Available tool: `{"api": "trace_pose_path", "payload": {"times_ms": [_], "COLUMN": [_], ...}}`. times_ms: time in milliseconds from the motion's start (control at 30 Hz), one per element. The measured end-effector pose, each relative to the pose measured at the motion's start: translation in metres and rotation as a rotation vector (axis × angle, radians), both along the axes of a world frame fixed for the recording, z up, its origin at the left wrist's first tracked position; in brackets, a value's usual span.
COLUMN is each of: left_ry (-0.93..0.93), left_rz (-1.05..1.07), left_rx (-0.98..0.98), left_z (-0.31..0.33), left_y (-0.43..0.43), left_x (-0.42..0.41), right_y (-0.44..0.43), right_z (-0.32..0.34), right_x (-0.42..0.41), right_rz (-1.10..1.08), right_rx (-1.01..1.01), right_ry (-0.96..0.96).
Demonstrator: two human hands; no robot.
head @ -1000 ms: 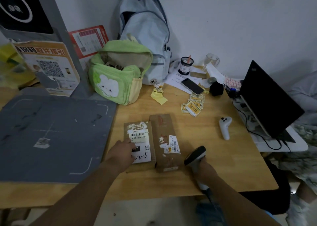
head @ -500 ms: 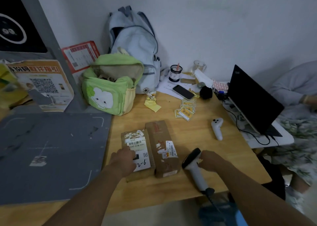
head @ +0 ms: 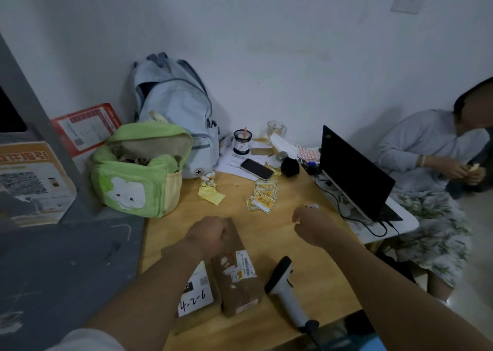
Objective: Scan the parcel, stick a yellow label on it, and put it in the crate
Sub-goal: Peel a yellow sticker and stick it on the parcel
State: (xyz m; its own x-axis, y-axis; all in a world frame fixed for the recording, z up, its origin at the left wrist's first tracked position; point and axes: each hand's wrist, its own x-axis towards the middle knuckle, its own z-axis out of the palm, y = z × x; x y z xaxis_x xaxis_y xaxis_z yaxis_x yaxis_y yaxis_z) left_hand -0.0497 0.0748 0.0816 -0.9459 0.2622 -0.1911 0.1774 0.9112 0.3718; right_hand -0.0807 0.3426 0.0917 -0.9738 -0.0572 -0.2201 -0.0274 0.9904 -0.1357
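Two brown parcels are lying side by side near the front edge of the wooden table, touching along their long sides. The left parcel is wearing a white label with handwritten figures, and the forearm is crossing over most of it. The right parcel is longer, reaching further toward the back wall, with a small barcode sticker on its top.

The left hand is resting on the far end of the right parcel, fingers curled under into a loose fist; whether it is gripping the cardboard or only pressing on it, I cannot tell. The right hand is hovering over bare wood to the right of both parcels, well apart from them, fingers curled in and holding nothing that I can see. Just beyond its knuckles a small white object is peeking out.

The scanner is lying on the table just right of the right parcel, close to the front edge, with its dark head pointing away from the person and its cable running off the edge. Neither hand is touching it.

A fan of yellow labels is sitting toward the middle of the table, beyond the right hand. A green bag is standing at the back left corner, a laptop along the right edge.
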Motion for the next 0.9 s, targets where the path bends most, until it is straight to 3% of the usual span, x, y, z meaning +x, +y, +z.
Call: {"api": "trace_pose_path", "payload": {"times_ms": [300,733,900], "left_ry": [-0.118,-0.272,-0.333], "left_rz": [0.095,0.184,0.275], "left_rx": [0.025,0.129,0.26], "left_z": [-0.013,-0.087,-0.116], "left_y": [0.036,0.078,0.085], "left_x": [-0.113,-0.217,-0.243], "right_y": [0.019,0.017,0.01], "right_z": [-0.023,-0.13,-0.159], "right_x": [-0.112,-0.214,-0.232], "right_rz": [-0.038,-0.093,-0.138], "right_rx": [-0.232,-0.265,-0.324], "right_ry": [0.078,-0.23,-0.192]}}
